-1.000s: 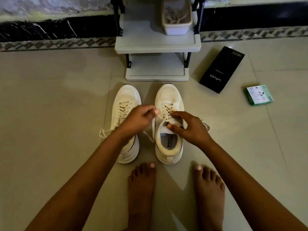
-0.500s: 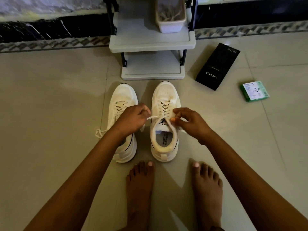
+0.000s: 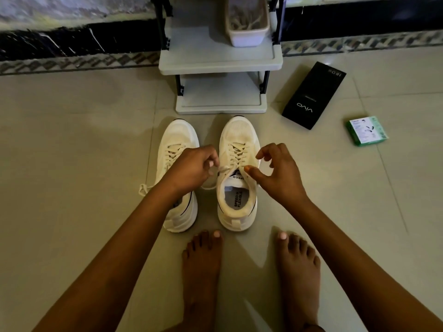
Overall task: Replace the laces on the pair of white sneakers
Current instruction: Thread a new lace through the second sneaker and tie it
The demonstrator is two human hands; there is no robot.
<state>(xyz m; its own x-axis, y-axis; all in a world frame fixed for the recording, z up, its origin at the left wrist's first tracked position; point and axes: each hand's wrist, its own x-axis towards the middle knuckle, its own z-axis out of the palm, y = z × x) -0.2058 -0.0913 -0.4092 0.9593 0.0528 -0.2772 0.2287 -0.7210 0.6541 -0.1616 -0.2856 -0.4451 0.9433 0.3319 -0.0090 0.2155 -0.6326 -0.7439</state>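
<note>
The white sneakers stand side by side on the tiled floor [image 3: 72,188], toes pointing away from the person, just before a low grey shelf unit [image 3: 219,61]. The left sneaker [image 3: 178,149] is laced, its lace ends trailing off to the left of it. The right sneaker [image 3: 237,178] is also laced, with its tongue and insole print showing.

The left hand [image 3: 191,170] hovers over the gap between the two shoes, its fingers [image 3: 212,159] curled and pinching the loose lace end [image 3: 224,169] that runs across to the top eyelets of the right sneaker. The right hand [image 3: 279,172] hangs above that shoe's outer edge, fingers loosely bent and holding nothing, with the thumb tip touching the collar near the top eyelets.

Two bare feet [image 3: 202,267] rest on the floor just behind the heels. A white tub [image 3: 248,38] holding pale laces sits on the shelf unit. To the right lie a black box [image 3: 314,95] and a small green box [image 3: 366,131].
</note>
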